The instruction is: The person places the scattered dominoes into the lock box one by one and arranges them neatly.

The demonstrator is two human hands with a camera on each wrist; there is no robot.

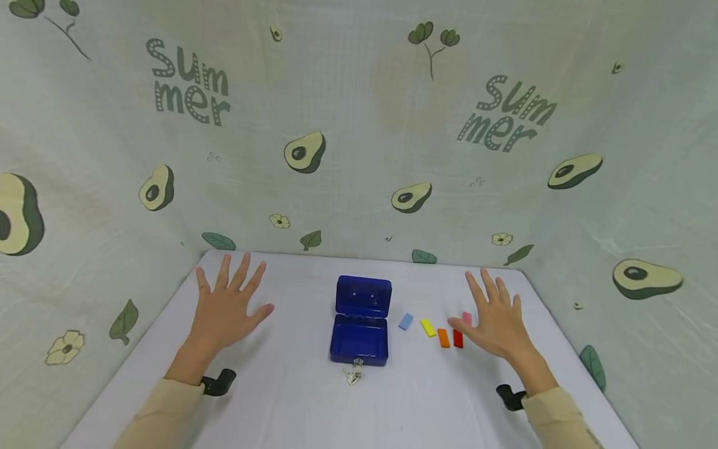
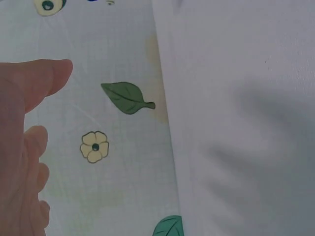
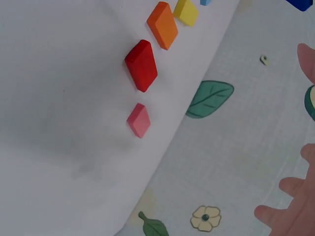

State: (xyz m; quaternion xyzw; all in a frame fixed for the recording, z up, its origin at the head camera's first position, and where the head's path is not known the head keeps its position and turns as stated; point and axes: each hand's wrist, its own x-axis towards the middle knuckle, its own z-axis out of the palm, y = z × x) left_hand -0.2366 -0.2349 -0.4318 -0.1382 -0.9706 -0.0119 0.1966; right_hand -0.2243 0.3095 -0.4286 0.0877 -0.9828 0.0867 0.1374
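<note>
A blue box (image 1: 359,342) with its lid raised stands mid-table, its inside bare. A small lock with keys (image 1: 353,374) hangs at its front edge. To the box's right lie small flat blocks: light blue (image 1: 406,322), yellow (image 1: 428,327), orange (image 1: 444,338), red (image 3: 141,66) and pink (image 3: 139,121). My left hand (image 1: 224,312) hovers over the table left of the box, fingers spread, holding nothing. Over the right side my right hand (image 1: 496,321) is spread too, its thumb overlapping the pink and red blocks in the head view; nothing is in it.
The white table (image 1: 280,405) is enclosed by a printed cloth (image 1: 348,93) at the back and both sides. Each wrist carries a black camera mount, the left one (image 1: 220,382) and the right one (image 1: 510,397).
</note>
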